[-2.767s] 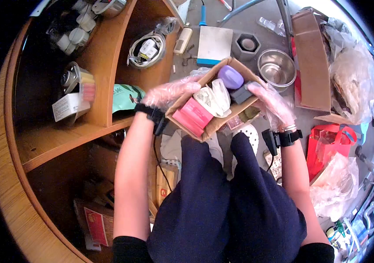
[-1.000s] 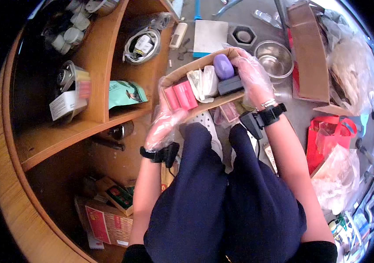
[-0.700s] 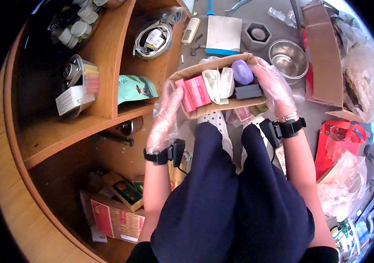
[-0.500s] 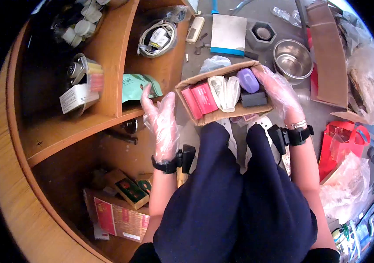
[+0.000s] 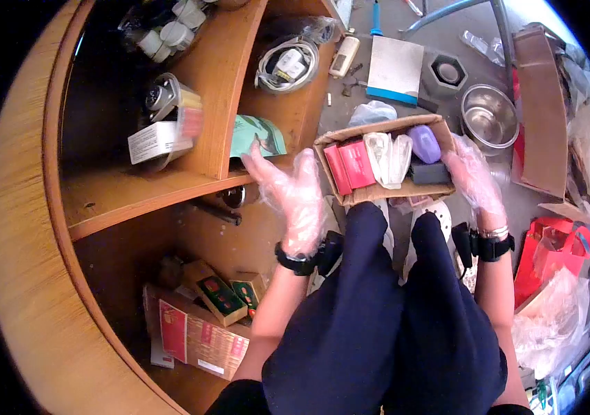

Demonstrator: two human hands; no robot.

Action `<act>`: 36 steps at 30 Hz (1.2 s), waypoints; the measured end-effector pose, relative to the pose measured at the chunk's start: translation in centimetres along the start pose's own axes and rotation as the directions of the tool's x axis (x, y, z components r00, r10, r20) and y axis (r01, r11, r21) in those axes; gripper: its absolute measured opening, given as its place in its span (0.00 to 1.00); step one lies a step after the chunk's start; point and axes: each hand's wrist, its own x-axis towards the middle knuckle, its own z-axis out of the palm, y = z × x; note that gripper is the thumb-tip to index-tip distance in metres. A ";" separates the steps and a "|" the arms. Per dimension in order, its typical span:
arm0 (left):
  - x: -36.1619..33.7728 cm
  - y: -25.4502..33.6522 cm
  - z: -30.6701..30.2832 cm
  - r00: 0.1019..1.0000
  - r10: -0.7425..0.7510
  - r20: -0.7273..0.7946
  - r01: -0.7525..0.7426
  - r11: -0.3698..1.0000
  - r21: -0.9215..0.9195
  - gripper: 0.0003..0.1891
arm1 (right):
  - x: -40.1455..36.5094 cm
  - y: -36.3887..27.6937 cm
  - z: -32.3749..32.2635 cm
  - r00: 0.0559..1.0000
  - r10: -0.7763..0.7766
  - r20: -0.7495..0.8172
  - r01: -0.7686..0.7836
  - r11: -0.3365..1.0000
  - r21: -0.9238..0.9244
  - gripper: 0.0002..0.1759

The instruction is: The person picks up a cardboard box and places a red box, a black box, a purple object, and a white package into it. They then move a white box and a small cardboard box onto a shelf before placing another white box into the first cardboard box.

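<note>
A small open cardboard box (image 5: 350, 198) sits tilted above my knees. Inside it are red packets (image 5: 352, 166), a white bundle (image 5: 389, 160) that may be folded plastic, a purple oval case (image 5: 425, 143) and a dark small box (image 5: 429, 172). In a clear plastic glove, my right hand (image 5: 476, 178) grips the box's right end; its fingertips are partly hidden. My left hand (image 5: 291, 190), gloved too, has its fingers spread just left of the box and holds nothing. Behind its fingertips, a green pouch (image 5: 257, 135) lies on the shelf.
At left stands a wooden cabinet (image 5: 122, 205) with a coiled white cable (image 5: 286, 66), a plastic tub (image 5: 189, 117) and gift boxes (image 5: 205, 339). A steel bowl (image 5: 490, 117), a large carton (image 5: 540, 111) and a red bag (image 5: 550, 252) occupy the floor.
The view has shifted, so everything appears farther right. My left hand has come closer to the box's left end, its fingers still spread. My right hand keeps hold of the box.
</note>
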 end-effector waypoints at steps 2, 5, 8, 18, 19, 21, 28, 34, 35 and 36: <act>-1.0 0.6 -0.1 0.999 0.012 -0.052 -0.013 1.000 -0.023 0.38 | -0.7 -0.5 -0.1 1.000 0.027 0.015 -0.026 0.999 -0.044 0.27; -1.4 -1.2 0.3 0.998 0.018 -0.061 -0.021 0.999 -0.036 0.39 | -0.4 1.5 0.3 0.996 0.040 0.086 -0.049 0.994 0.099 0.29; 0.5 -2.2 0.3 0.999 0.043 0.013 -0.043 0.998 -0.048 0.39 | 0.4 2.4 0.7 0.993 0.103 0.055 -0.104 0.994 0.017 0.27; 5.5 -3.2 1.3 0.983 -0.080 0.165 0.100 0.988 -0.120 0.30 | 1.4 3.0 -0.5 0.991 0.132 -0.023 -0.134 0.982 -0.133 0.25; 5.2 -2.3 0.4 0.978 -0.046 0.205 0.045 0.999 0.007 0.26 | 1.4 3.5 -0.5 0.990 0.136 -0.021 -0.138 0.981 -0.133 0.25; 3.6 -1.0 -0.8 0.956 -0.028 0.294 0.016 0.999 0.043 0.22 | 1.2 4.8 -0.4 0.985 0.156 -0.073 -0.155 0.988 0.018 0.26; -3.6 -5.8 -5.6 0.886 0.346 0.308 -0.400 0.907 0.132 0.26 | -0.2 4.1 -2.1 0.975 0.169 -0.143 -0.159 0.984 0.077 0.25; -9.5 -11.5 -16.0 0.899 0.143 0.413 -0.298 0.893 0.339 0.27 | 0.4 4.3 -2.0 0.989 -0.080 -0.128 0.093 0.991 0.097 0.23; -10.3 -12.0 -17.2 0.912 0.203 0.356 -0.340 0.860 0.381 0.27 | 0.6 3.7 -1.7 0.988 -0.104 -0.113 0.126 0.970 0.208 0.23; -11.1 -12.8 -18.2 0.962 0.073 0.262 -0.156 0.937 0.312 0.27 | 0.6 2.7 -1.4 0.988 -0.106 -0.112 0.127 0.970 0.209 0.23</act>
